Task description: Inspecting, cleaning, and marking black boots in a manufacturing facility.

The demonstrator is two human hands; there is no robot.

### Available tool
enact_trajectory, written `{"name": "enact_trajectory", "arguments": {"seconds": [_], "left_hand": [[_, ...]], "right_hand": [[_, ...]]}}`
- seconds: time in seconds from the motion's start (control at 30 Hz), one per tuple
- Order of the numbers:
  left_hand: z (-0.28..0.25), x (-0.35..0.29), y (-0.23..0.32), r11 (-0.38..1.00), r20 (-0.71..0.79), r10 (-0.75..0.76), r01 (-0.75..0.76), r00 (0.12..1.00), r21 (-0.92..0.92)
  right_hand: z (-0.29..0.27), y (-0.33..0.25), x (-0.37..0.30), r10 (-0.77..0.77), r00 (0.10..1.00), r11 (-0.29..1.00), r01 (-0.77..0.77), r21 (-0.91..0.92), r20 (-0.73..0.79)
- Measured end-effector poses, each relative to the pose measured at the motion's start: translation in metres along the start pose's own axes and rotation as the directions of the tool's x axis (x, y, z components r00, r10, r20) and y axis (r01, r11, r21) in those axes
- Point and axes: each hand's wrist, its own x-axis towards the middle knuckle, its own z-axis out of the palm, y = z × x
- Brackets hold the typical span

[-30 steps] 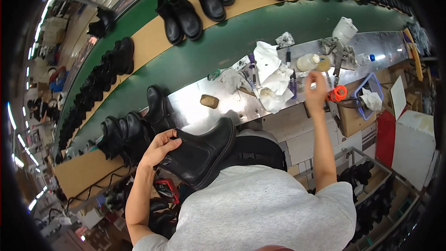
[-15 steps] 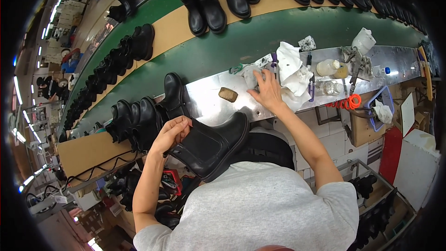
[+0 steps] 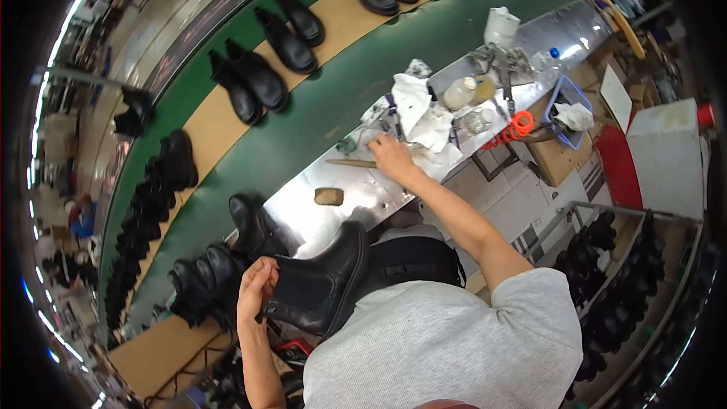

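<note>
Now right hand [image 3: 391,157] has closed on brush [image 3: 356,163]; left hand [image 3: 256,295] still grips boot [image 3: 322,282]

Head-worn fisheye, steeply down over workbench [image 3: 363,197]

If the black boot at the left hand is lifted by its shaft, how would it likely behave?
The boot probably keeps its shape: its shaft stands open under the left hand. The thick sole suggests it hangs toe-heavy. Its smooth, shiny leather may slip in a loose grip.
</note>
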Motion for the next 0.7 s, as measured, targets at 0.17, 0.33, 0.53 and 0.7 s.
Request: {"name": "enact_trajectory", "arguments": {"seconds": [0.17, 0.33, 0.53, 0.7], "left_hand": [[0.016, 0.004, 0.011, 1.0, 0.008, -0.014, 0.014, 1.0, -0.015], [0.031, 0.004, 0.018, 0.999, -0.017, -0.043, 0.043, 0.999, 0.011], [0.047, 0.012, 0.024, 0.998, -0.018, -0.062, 0.062, 0.998, 0.003], [0.064, 0.013, 0.039, 0.983, -0.007, -0.079, 0.079, 0.997, 0.165]], "right_hand": [[-0.075, -0.013, -0.018, 0.053, 0.963, 0.934, 0.046, 0.353, -0.265], [-0.178, 0.132, -0.051, 0.476, 0.365, 0.857, -0.395, 0.331, -0.8], [-0.233, 0.349, -0.117, 0.757, 0.401, 0.449, -0.893, -0.035, -0.515], [-0.241, 0.384, -0.11, 0.782, 0.446, 0.463, -0.883, -0.073, -0.436]]}}
